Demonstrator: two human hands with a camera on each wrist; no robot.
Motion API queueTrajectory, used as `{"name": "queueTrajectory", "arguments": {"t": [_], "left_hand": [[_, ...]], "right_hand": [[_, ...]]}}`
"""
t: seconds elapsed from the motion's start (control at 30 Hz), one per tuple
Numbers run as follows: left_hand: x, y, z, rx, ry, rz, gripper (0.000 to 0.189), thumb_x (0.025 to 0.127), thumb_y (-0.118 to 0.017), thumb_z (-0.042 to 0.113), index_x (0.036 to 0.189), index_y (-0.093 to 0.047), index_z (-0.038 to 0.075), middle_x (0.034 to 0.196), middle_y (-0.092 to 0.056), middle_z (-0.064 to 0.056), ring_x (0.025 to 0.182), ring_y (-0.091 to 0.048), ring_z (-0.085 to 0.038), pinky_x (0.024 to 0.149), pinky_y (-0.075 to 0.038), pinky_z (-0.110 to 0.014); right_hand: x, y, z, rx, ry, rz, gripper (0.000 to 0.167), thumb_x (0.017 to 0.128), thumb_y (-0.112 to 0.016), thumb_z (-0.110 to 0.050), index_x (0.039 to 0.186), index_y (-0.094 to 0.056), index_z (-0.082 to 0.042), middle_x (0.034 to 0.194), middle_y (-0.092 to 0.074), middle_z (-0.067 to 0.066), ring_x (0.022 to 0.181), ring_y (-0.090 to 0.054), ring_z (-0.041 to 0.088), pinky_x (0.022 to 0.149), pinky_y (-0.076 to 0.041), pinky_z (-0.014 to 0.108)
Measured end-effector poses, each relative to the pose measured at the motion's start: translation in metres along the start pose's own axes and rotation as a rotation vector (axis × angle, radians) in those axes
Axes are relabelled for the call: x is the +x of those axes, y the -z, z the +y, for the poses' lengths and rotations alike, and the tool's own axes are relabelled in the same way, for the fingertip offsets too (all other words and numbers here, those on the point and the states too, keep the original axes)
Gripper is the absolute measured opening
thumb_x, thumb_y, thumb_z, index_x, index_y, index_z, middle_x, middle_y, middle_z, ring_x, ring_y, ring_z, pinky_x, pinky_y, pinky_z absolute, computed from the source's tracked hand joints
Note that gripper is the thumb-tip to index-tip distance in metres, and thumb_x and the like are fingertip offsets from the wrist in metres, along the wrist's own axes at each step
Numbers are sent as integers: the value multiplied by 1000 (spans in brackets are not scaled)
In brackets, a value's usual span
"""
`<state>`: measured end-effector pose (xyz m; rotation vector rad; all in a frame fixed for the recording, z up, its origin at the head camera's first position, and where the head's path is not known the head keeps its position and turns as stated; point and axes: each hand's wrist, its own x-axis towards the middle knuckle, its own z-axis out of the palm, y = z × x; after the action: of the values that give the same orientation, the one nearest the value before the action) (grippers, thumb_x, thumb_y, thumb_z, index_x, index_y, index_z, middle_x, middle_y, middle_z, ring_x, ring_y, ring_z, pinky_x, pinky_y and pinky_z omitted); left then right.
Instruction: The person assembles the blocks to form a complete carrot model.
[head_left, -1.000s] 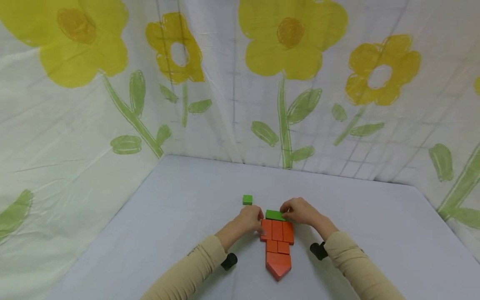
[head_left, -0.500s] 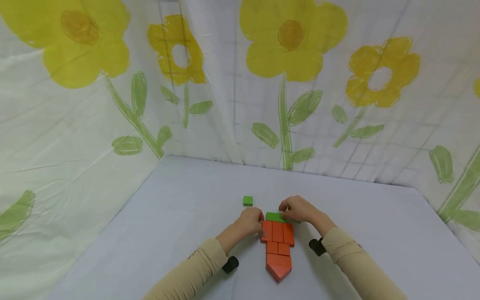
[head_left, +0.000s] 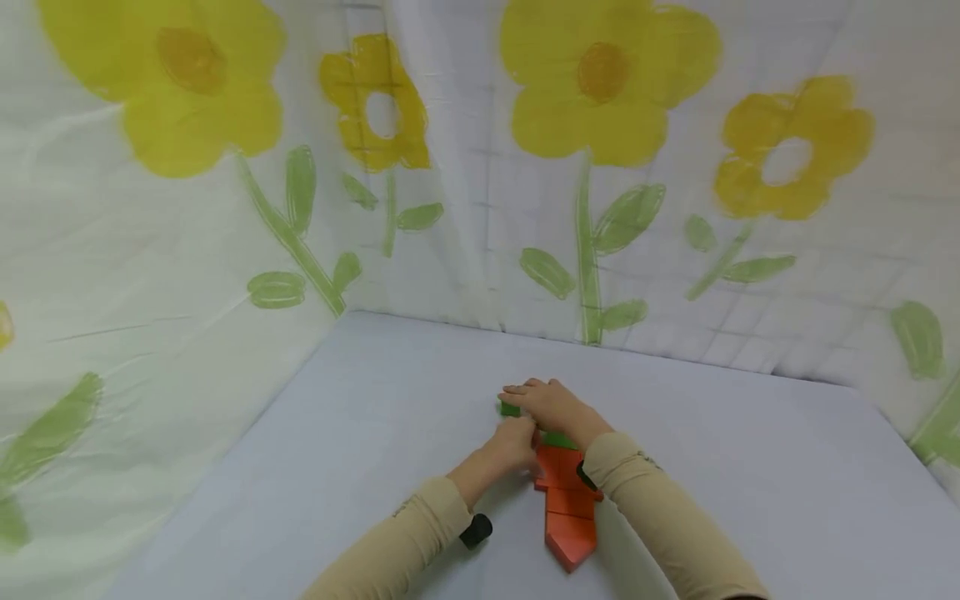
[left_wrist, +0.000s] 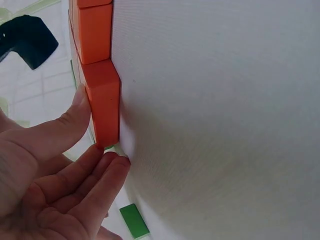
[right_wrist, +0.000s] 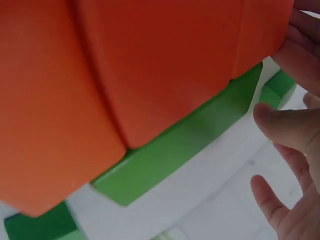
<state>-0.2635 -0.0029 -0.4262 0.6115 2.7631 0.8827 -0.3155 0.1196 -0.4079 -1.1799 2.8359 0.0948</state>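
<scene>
Red-orange blocks (head_left: 562, 465) lie flush together in the head view, narrowing to a pointed block (head_left: 572, 542) near me. Along their far edge runs a long green block (right_wrist: 185, 150), partly hidden by my right arm. My left hand (head_left: 513, 443) holds the corner of the leftmost red-orange block (left_wrist: 106, 102), thumb on one face and fingertips at its end. My right hand (head_left: 553, 407) reaches over a small green block (head_left: 511, 409), fingers spread above it. In the right wrist view its thumb and fingers stand apart, beside that block.
Another green block (right_wrist: 42, 222) shows at lower left in the right wrist view. The black wrist camera (head_left: 476, 530) hangs below my left wrist. Behind the white table (head_left: 420, 367) hangs a flowered curtain (head_left: 465, 208).
My right hand has left the long green block and moved left and away from me, over the small green block. My left hand stays at the red-orange blocks. The head view has shifted slightly.
</scene>
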Motion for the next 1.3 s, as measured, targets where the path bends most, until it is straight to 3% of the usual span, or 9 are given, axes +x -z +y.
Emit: {"name": "queueTrajectory", "arguments": {"t": [0.07,0.2,0.3,0.47,0.77,0.97,1.3], "left_hand": [[1,-2,2,8,1,-2,32,65,-90,8,77,-61,3,65,-51,1,60,-44,-11,58,-41,-25],[1,-4,5,8,16,5,29,64,-90,7,75,-64,2,62,-53,0,59,-45,-12,56,-40,-25],[1,-3,5,-3,38,8,29,63,-91,8,78,-66,1,65,-56,-1,61,-48,-13,56,-42,-25],[0,-1,5,-36,73,-3,33,65,-90,8,87,-68,-1,73,-60,-3,66,-51,-14,59,-45,-25],[-1,1,5,-30,85,-9,32,66,-89,8,89,-68,0,72,-56,-1,66,-48,-13,58,-43,-25],[-1,0,4,-29,86,-13,33,66,-89,8,90,-68,-1,73,-56,-1,67,-49,-14,60,-44,-25],[-1,0,3,-7,65,-13,32,67,-89,10,89,-66,1,73,-54,-1,67,-47,-13,61,-43,-25]], "right_hand": [[0,-3,1,-32,-11,2,49,91,-61,5,137,-56,-10,137,-55,7,124,-50,32,93,-44,57],[-2,-8,6,-96,-31,90,35,90,-61,6,122,-64,-8,117,-65,9,108,-58,29,84,-50,51],[-5,-11,13,-74,-46,145,28,87,-63,9,111,-66,-6,104,-66,10,96,-60,28,77,-52,46],[-11,-11,20,31,-56,161,20,84,-64,9,100,-65,-3,90,-65,10,81,-61,24,72,-52,37],[-16,-13,23,133,-98,135,19,88,-63,6,106,-66,1,94,-67,11,84,-61,23,81,-52,38],[-20,-12,23,203,-133,129,11,87,-63,6,94,-68,-1,85,-67,7,74,-58,19,72,-52,37],[-32,-10,32,226,-118,104,17,85,-68,3,100,-70,-3,81,-65,4,71,-55,15,68,-51,34]]}}
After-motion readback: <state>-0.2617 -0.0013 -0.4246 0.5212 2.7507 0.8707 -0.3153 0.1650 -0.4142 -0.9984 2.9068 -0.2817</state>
